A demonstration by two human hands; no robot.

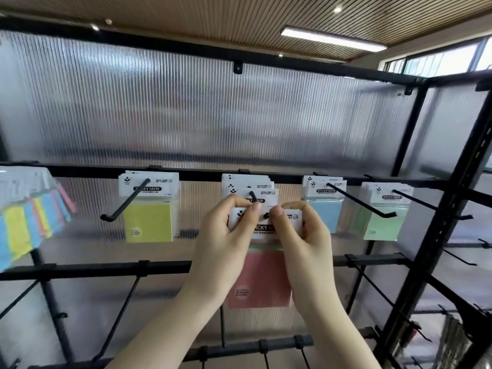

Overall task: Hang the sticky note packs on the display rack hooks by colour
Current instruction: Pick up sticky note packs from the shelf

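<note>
A pink sticky note pack (pixel 262 278) is held up at the centre of the black display rack (pixel 415 182), its white header card pinched at the upper left by the left hand (pixel 226 235) and at the upper right by the right hand (pixel 300 235); each grip is closed on the card between thumb and curled fingers. The hole in the header is set at the tip of the middle hook (pixel 254 196), on which further packs (pixel 249 186) with white headers are already hung behind it. To the left, a yellow pack (pixel 149 222) is seen on its own hook, and at the far left edge a bunch of mixed-colour packs (pixel 29 217) is blurred. To the right, blue packs (pixel 326 211) and then green packs (pixel 383 222) are hung on separate hooks. Ribbed translucent panels (pixel 213 110) are fixed behind the rack.
</note>
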